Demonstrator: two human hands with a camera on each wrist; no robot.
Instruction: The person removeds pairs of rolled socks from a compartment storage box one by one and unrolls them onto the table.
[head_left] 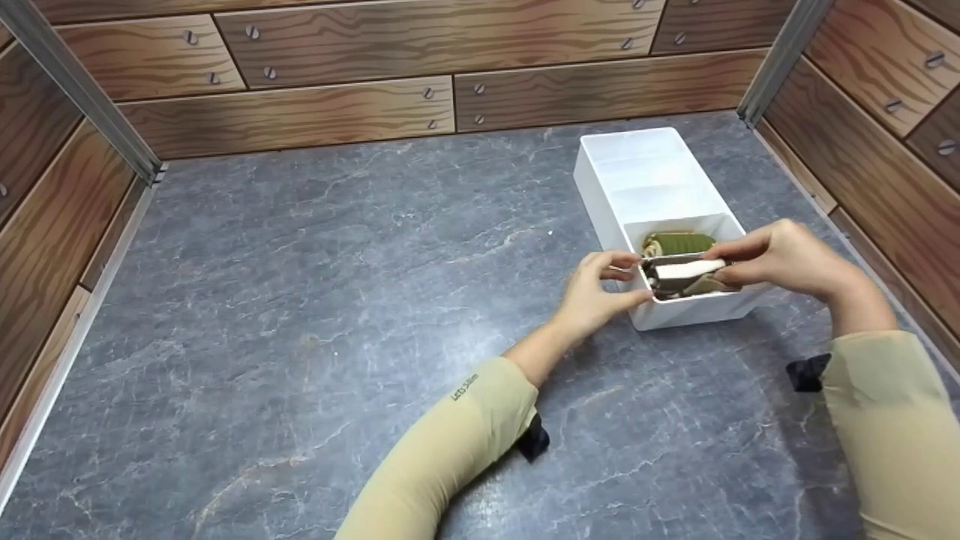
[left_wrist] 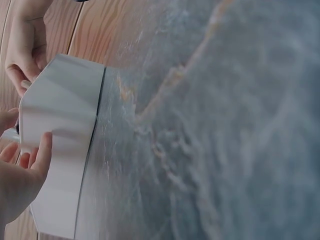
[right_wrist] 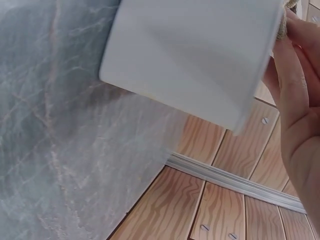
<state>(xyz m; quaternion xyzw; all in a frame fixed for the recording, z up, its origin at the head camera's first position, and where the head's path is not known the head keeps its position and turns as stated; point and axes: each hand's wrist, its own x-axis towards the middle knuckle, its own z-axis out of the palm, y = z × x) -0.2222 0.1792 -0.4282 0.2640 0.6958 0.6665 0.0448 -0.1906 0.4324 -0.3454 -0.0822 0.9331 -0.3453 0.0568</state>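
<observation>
A white divided box [head_left: 660,169] stands at the right of the table. Its near compartment holds a green rolled bundle [head_left: 681,243], apparently cloth, with a pale layered end. In front of that lies a dark brown and beige bundle with a white band [head_left: 686,270], partly hidden by fingers. My right hand [head_left: 787,259] pinches this bundle at its right end, over the box's right wall. A bit of beige, knit-looking edge [right_wrist: 282,27] shows by its fingers in the right wrist view. My left hand [head_left: 592,292] touches the box's left wall and rim, thumb near the front corner, fingers spread apart.
Two wider compartments of the box lie behind the filled one. Wood-patterned panels [head_left: 337,56] enclose the grey marbled table [head_left: 322,300] at the back and sides, with metal posts [head_left: 787,64] at the corners. Black wrist mounts [head_left: 534,439] stick out below both sleeves.
</observation>
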